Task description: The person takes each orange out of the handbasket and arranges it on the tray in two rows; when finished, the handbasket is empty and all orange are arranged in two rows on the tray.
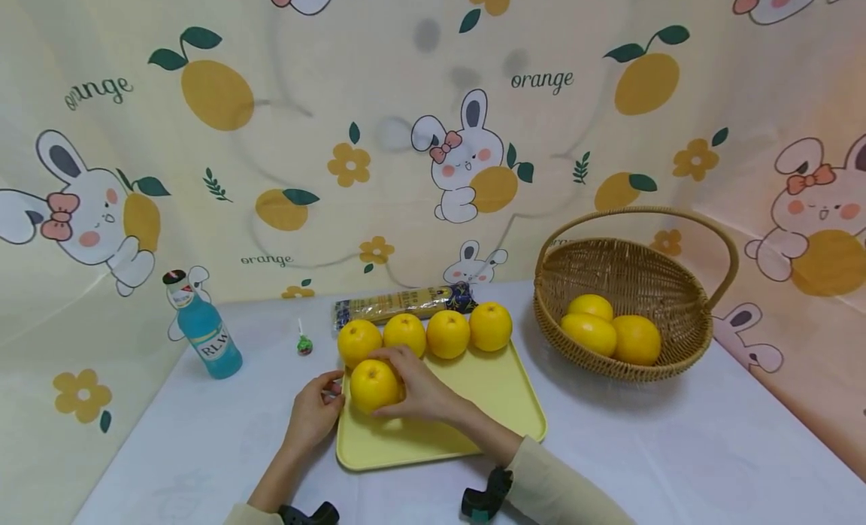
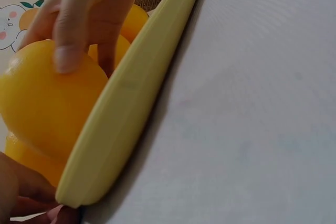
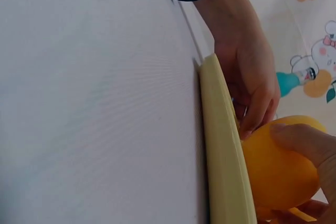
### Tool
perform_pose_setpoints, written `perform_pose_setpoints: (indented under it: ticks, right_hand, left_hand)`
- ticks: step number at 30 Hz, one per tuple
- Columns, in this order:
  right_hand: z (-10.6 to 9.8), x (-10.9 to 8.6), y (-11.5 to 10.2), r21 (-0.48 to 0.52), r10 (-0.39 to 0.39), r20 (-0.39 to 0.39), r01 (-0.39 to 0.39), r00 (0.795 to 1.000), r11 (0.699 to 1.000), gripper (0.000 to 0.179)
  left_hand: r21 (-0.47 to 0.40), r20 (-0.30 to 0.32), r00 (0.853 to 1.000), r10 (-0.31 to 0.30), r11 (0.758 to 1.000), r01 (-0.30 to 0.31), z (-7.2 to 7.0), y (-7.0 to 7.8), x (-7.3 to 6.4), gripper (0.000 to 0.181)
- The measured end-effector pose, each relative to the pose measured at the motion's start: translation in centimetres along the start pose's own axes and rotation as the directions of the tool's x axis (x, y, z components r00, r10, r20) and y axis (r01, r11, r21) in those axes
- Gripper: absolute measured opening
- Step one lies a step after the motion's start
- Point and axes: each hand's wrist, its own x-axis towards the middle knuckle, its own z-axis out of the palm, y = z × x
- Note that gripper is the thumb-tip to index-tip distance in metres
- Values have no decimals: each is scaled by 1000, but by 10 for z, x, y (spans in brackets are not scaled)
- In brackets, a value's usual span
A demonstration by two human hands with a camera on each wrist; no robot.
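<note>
Fruits [image 1: 448,334] on tray [image 1: 490,382], basket [image 1: 643,277] right

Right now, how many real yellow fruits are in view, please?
8. Four yellow fruits form a row along the far edge of the tray; the right hand holds one fruit; three fruits lie in the basket, where more may be hidden.

Left sleeve [image 1: 252,515] and right sleeve [image 1: 564,476]: plain beige. Left wrist unit [image 1: 310,514]: black, round-ended. Right wrist unit [image 1: 489,495]: black, curved, teal patch [image 1: 479,516] at lower edge. Left hand [image 1: 314,412], right hand [image 1: 425,389]: bare.
</note>
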Motion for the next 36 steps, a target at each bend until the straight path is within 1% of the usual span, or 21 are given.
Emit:
perform_pose_setpoints:
  ticks: [4,8,13,16,22,25,31,36]
  right_hand:
    - [-1,-4,1,-19,-2,36,2,999,1000,86]
    - [1,-5,0,-40,-21,35,23,999,999,87]
    - [4,-2,-1,-45,-25,25,26,999,999,87]
    - [6,1,-1,-52,-41,15,41,999,998,87]
    - [12,6,0,-89,-80,-37,76,996,993,84]
    - [14,7,-2,-87,-70,-57,65,996,994,83]
    - [14,4,-5,-78,-9,-55,5,998,997,85]
    - [12,-1,-5,-91,-5,-51,0,999,996,89]
  left_hand:
    - [-2,-1,1000,-12,1000,12,0,0,1,39]
    - [-7,4,1000,-16,1000,16,-1,0,1,39]
    - [-14,1,1000,-18,1000,18,-2,-1,2,38]
    - [-11,-3,1000,-18,1000,18,-1,-3,2,34]
    - [-17,-7,1000,-12,1000,12,0,-4,2,31]
    - [-26,-8,1000,-26,999,25,-1,-3,3,31]
    - [-37,-3,999,-41,998,41,-1,0,1,31]
    - [-29,-4,999,-52,998,52,1,1,1,31]
